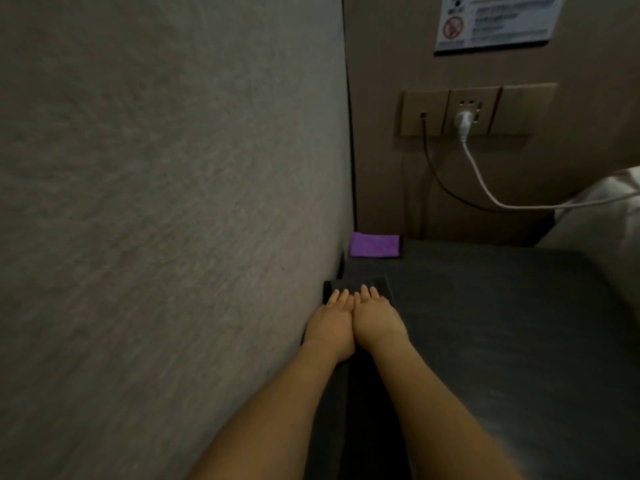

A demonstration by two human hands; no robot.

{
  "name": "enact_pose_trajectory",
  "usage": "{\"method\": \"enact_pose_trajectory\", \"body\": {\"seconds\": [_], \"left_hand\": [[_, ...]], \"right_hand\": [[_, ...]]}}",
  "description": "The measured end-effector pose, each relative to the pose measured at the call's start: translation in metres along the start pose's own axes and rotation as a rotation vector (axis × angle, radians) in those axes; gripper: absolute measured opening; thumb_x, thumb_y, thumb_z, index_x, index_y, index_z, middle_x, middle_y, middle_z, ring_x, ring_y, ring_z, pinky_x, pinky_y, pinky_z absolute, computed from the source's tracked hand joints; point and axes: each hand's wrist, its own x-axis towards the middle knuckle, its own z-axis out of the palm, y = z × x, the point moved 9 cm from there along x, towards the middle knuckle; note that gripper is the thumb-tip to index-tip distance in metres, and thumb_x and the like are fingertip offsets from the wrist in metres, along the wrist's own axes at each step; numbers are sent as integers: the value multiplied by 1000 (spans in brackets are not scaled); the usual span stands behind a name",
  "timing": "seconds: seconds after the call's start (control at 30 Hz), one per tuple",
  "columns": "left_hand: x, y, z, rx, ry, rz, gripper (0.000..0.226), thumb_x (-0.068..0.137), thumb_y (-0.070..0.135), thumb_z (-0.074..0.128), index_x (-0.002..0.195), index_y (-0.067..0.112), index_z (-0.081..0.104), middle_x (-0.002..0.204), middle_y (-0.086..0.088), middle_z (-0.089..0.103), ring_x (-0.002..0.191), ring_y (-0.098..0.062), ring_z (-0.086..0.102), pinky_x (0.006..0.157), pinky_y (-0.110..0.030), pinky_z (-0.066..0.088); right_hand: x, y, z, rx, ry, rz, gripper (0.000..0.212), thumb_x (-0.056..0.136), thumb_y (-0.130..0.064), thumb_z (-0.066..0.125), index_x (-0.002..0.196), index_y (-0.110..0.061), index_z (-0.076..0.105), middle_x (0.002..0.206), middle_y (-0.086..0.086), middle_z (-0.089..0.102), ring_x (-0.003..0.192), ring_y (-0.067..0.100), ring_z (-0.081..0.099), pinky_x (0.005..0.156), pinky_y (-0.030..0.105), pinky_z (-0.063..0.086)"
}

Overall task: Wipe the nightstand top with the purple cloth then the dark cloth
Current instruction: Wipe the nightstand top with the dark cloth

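The dark grey nightstand top (485, 306) fills the lower right. A folded purple cloth (374, 244) lies at its far left corner, against the wall. Nearer to me a dark cloth (363, 284) lies flat by the left wall. My left hand (330, 322) and my right hand (377, 320) rest side by side, palms down, on the near part of the dark cloth. Their fingers are stretched out flat and point away from me. Only the far edge of the dark cloth shows past the fingertips.
A textured grey wall (173, 202) runs along the left. On the back wall a socket panel (478, 110) holds a white plug whose white cable (485, 188) and a black cable (440, 178) hang towards white bedding (602, 230) at the right. A notice (495, 22) hangs above.
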Motion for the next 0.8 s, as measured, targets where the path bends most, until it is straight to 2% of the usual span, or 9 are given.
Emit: {"method": "enact_pose_trajectory", "body": {"seconds": [0.2,0.4,0.5,0.67,0.8], "left_hand": [[-15,6,-1,-67,22,-33,82,94,25,52,155,9,0,164,-8,-1,152,-22,-1,122,-38,15],[-40,22,1,56,-47,6,82,95,32,49,155,8,-3,164,-12,-1,152,-26,-1,122,-38,7],[-43,37,2,43,-64,2,85,93,31,51,155,8,-2,164,-12,-1,152,-26,0,123,-38,6],[-40,105,0,-20,-54,59,87,89,23,54,155,8,0,164,-12,0,152,-25,0,123,-37,7],[-21,184,-5,79,-112,171,88,90,23,54,155,6,-3,163,-13,-3,152,-27,-1,123,-39,10]], "right_hand": [[-18,3,3,64,-1,-30,55,100,-12,28,151,-5,8,161,13,5,149,26,9,121,37,14],[-36,1,14,41,-14,-34,53,101,-12,24,151,-4,7,161,14,4,149,27,8,122,38,14],[-44,11,15,8,-26,-38,53,101,-12,26,151,-4,9,161,15,5,149,26,10,122,38,17],[-72,79,9,2,-31,24,55,100,-12,30,152,-8,10,162,9,5,149,21,10,120,35,19],[-100,157,9,17,-6,134,55,100,-11,29,152,-10,11,162,7,6,149,19,11,120,33,19]]}}
